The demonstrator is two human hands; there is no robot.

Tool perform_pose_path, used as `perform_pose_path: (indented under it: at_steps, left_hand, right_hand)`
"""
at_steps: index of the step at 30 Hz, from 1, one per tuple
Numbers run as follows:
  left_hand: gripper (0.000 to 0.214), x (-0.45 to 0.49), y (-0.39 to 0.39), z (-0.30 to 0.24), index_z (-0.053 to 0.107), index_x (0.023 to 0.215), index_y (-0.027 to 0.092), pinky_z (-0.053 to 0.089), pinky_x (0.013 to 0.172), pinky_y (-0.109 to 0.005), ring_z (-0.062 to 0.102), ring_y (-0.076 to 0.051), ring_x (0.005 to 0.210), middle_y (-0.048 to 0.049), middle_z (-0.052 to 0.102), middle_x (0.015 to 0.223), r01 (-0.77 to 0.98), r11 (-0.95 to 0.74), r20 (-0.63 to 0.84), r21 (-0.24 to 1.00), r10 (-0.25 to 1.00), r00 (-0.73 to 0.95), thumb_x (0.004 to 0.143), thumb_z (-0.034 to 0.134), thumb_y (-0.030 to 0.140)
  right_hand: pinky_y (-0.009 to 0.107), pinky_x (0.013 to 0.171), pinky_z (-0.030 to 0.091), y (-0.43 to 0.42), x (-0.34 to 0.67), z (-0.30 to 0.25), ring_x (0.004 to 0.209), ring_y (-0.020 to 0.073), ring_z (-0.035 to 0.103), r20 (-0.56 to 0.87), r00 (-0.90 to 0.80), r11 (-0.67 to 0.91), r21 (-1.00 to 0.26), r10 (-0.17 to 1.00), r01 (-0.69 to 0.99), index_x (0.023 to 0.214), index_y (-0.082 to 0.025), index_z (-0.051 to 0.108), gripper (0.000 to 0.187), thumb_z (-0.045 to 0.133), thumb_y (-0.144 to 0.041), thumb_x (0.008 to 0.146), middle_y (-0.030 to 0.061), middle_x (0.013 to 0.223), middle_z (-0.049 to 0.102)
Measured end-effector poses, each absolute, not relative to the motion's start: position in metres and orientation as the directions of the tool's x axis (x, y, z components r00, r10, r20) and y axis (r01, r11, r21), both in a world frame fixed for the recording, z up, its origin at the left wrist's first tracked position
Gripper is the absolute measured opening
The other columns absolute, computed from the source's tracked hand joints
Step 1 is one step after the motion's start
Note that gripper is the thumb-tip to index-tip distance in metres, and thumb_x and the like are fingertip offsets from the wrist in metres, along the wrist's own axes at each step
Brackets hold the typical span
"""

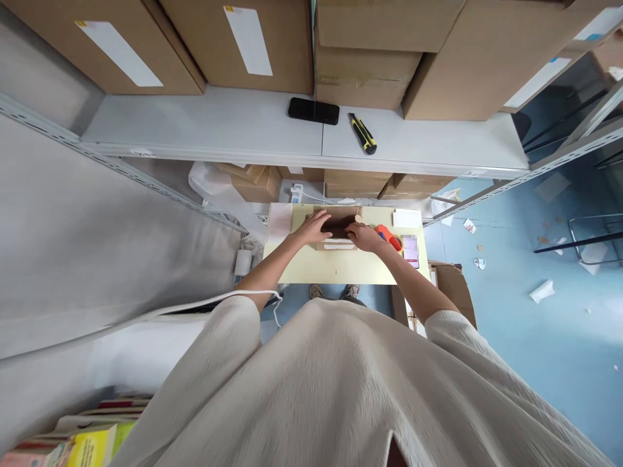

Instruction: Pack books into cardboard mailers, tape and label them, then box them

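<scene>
A small open cardboard box (321, 246) stands on the pale yellow table (311, 269), its dark inside facing up and a flap raised at the back. A white strip runs along its front side. My left hand (313, 228) holds the left side, thumb and fingers bent over the rim. On the right, my right hand (364, 236) is closed over the front right edge, its fingertips partly hidden inside. Just right of that hand lies an orange-red tape dispenser (389, 237). Beside it is a phone (411, 250) with a lit screen.
A grey shelf (219, 123) crosses above the table, bearing large cardboard boxes (272, 45), a black phone (313, 111) and a yellow-black utility knife (363, 133). White paper (407, 218) lies at the table's back right. An open carton (455, 292) stands at the table's right side.
</scene>
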State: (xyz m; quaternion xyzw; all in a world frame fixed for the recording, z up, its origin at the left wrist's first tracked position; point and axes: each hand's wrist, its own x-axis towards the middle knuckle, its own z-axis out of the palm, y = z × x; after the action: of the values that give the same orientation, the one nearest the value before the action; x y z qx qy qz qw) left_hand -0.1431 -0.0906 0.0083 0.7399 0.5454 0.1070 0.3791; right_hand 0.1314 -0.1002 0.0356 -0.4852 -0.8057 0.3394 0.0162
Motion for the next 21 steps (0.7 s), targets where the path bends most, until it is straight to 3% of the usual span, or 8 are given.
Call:
perform_pose_path:
  at_steps: [6, 8, 11, 13, 15, 21]
  left_hand:
    - [0.131, -0.155, -0.099, -0.003, 0.042, 0.18, 0.028, 0.008, 0.143, -0.068, 0.005, -0.051, 0.18, -0.0185, 0.009, 0.196, 0.76, -0.109, -0.338, 0.641, 0.849, 0.407, 0.068, 0.102, 0.061]
    - [0.143, -0.154, -0.102, -0.008, 0.037, 0.182, 0.031, 0.007, 0.142, -0.071, -0.002, -0.054, 0.18, -0.0179, 0.001, 0.197, 0.77, -0.111, -0.351, 0.629, 0.843, 0.408, 0.061, 0.105, 0.065]
    - [0.153, -0.149, -0.107, -0.018, 0.033, 0.184, 0.03, 0.003, 0.141, -0.075, -0.008, -0.056, 0.178, -0.0185, -0.007, 0.196, 0.79, -0.117, -0.36, 0.602, 0.843, 0.399, 0.055, 0.107, 0.068]
    - [0.157, -0.145, -0.107, -0.024, 0.033, 0.184, 0.031, 0.003, 0.14, -0.076, -0.01, -0.057, 0.178, -0.0189, -0.008, 0.196, 0.798, -0.114, -0.366, 0.591, 0.844, 0.392, 0.053, 0.107, 0.07]
    - [0.158, -0.142, -0.106, -0.029, 0.032, 0.184, 0.032, 0.003, 0.14, -0.077, -0.011, -0.057, 0.178, -0.0187, -0.007, 0.196, 0.802, -0.118, -0.37, 0.585, 0.842, 0.394, 0.051, 0.107, 0.073]
    - [0.156, -0.142, -0.108, -0.034, 0.038, 0.182, 0.032, 0.006, 0.141, -0.073, -0.003, -0.058, 0.178, -0.0198, 0.003, 0.196, 0.786, -0.121, -0.341, 0.606, 0.854, 0.394, 0.048, 0.11, 0.068]
  right_hand:
    - [0.066, 0.132, 0.04, -0.106, 0.154, 0.033, 0.151, 0.0457, 0.059, -0.338, -0.392, 0.241, -0.411, 0.855, 0.879, 0.146, -0.024, 0.077, 0.042, 0.067, -0.044, 0.11, 0.0197, 0.157, 0.068]
    - [0.067, 0.132, 0.039, -0.105, 0.161, 0.029, 0.156, 0.0479, 0.054, -0.379, -0.384, 0.232, -0.388, 0.842, 0.892, 0.155, -0.024, 0.07, 0.058, 0.076, -0.052, 0.105, 0.0215, 0.166, 0.061]
    - [0.067, 0.13, 0.044, -0.103, 0.168, 0.021, 0.164, 0.0514, 0.044, -0.424, -0.431, 0.266, -0.395, 0.796, 0.879, 0.174, -0.025, 0.05, 0.098, 0.089, -0.06, 0.091, 0.022, 0.188, 0.033]
    - [0.067, 0.128, 0.047, -0.099, 0.169, 0.014, 0.164, 0.0546, 0.042, -0.437, -0.452, 0.29, -0.389, 0.777, 0.874, 0.18, -0.027, 0.039, 0.12, 0.096, -0.063, 0.081, 0.0202, 0.194, 0.014]
    - [0.067, 0.126, 0.049, -0.093, 0.167, 0.006, 0.163, 0.0562, 0.044, -0.442, -0.47, 0.315, -0.379, 0.764, 0.87, 0.182, -0.029, 0.037, 0.133, 0.102, -0.064, 0.072, 0.018, 0.196, 0.005]
    - [0.066, 0.128, 0.048, -0.072, 0.157, -0.011, 0.161, 0.0543, 0.044, -0.458, -0.493, 0.362, -0.347, 0.74, 0.865, 0.183, -0.029, 0.034, 0.147, 0.108, -0.06, 0.06, 0.0186, 0.196, 0.006]
